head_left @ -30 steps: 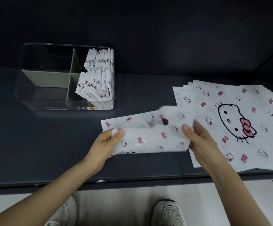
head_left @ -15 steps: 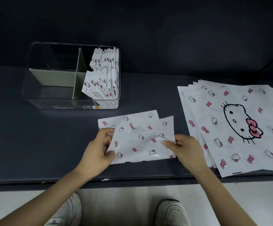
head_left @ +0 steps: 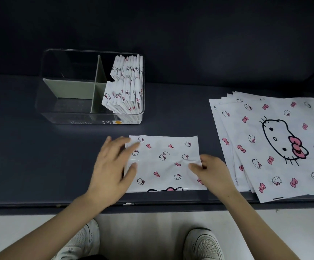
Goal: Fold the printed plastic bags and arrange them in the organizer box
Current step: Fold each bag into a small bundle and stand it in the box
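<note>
Near the front edge of the table (head_left: 30, 166), a folded printed bag (head_left: 163, 162) lies flat between both hands. Left hand (head_left: 113, 166) is spread wide, grip open, fingers straight and pressing on the bag's left edge. Right hand (head_left: 214, 171) sits on the right edge, thumb on top; pinching or only pressing, I cannot tell. Back left stands the clear organizer box (head_left: 67, 119), small folded bags (head_left: 128, 87) upright in its two right compartments. Off to the right, a fanned stack of flat bags (head_left: 283, 147) lies on the table.
</note>
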Demonstrator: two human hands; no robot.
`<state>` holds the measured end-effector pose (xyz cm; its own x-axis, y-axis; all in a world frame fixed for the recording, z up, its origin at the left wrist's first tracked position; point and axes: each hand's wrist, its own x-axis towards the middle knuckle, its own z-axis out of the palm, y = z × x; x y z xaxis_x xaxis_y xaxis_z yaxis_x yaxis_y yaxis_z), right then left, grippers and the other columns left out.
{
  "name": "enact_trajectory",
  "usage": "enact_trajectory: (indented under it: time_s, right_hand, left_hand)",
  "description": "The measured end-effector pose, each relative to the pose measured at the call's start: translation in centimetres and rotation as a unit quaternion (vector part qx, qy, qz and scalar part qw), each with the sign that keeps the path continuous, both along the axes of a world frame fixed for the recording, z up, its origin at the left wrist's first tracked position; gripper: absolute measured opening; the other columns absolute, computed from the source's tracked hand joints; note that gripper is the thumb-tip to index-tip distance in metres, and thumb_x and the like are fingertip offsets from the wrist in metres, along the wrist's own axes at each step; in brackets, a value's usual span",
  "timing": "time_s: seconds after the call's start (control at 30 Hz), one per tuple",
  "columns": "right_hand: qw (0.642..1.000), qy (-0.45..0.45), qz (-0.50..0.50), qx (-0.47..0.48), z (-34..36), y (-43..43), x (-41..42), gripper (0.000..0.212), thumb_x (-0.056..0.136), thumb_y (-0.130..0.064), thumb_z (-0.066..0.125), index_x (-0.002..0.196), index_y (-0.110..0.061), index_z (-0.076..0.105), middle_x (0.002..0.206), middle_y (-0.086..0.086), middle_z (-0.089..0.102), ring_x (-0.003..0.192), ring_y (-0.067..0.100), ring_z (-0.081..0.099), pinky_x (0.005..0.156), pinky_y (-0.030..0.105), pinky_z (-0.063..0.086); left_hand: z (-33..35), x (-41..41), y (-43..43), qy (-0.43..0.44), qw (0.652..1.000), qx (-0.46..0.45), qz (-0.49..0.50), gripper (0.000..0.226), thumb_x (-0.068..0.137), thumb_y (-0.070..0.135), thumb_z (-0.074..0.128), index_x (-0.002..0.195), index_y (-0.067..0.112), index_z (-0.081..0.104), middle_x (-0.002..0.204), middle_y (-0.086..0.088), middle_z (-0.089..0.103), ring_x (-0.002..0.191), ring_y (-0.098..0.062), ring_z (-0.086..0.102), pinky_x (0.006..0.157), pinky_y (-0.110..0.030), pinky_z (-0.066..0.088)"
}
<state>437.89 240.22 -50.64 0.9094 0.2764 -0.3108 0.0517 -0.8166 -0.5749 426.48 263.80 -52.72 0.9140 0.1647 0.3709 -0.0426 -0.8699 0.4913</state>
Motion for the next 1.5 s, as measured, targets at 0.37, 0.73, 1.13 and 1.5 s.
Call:
enact_trajectory:
  time_s: [0.37, 0.73, 1.13, 1.5]
  right_hand:
    - [1.0, 0.017, 0.003, 0.02, -0.2, 0.2, 0.2, 0.023, 0.085, -0.028, 0.06, 0.087, -0.006, 0.066, 0.063, 0.004, 0.062, 0.043, 0.004, 0.049, 0.057, 0.027, 0.04]
    - [0.937, -0.319, 0.073, -0.12, -2.0, 1.4, -5.8, 0.071, 0.079, -0.055, 0.052, 0.137, -0.015, 0.046, 0.133, 0.017, 0.052, 0.121, 0.037, 0.049, 0.103, 0.051, 0.032]
    - [0.937, -0.304, 0.173, -0.008, -3.4, -5.6, -4.4, 0.041, 0.094, -0.05, 0.043, 0.125, -0.027, 0.056, 0.141, 0.007, 0.049, 0.136, 0.028, 0.039, 0.115, 0.053, 0.02]
    - [0.909, -0.319, 0.259, 0.073, -3.2, -4.3, -2.2, 0.029, 0.096, -0.027, 0.047, 0.089, -0.012, 0.071, 0.09, -0.002, 0.073, 0.08, 0.008, 0.066, 0.106, 0.035, 0.04]
  left_hand:
    - [-2.5, -1.1, -2.6, 0.158, 0.969, 0.16, -0.106, 0.057, 0.102, 0.048, 0.019, 0.142, 0.018, 0.046, 0.153, -0.011, 0.034, 0.143, -0.027, 0.027, 0.116, -0.037, 0.017]
    - [-3.1, -1.4, -2.5, 0.155, 0.966, 0.178, -0.105, 0.062, 0.097, 0.059, 0.027, 0.148, 0.025, 0.034, 0.157, -0.009, 0.026, 0.145, -0.025, 0.021, 0.114, -0.041, 0.02]
    - [-3.3, -0.2, -1.1, 0.164, 0.955, 0.187, -0.161, 0.063, 0.097, 0.062, 0.018, 0.149, 0.028, 0.029, 0.159, -0.006, 0.018, 0.147, -0.023, 0.015, 0.115, -0.039, 0.013]
    - [-2.2, 0.8, 1.8, 0.107, 0.943, -0.218, -0.226, 0.052, 0.089, 0.057, 0.053, 0.116, 0.016, 0.069, 0.138, 0.003, 0.055, 0.137, -0.008, 0.038, 0.117, -0.026, 0.02]
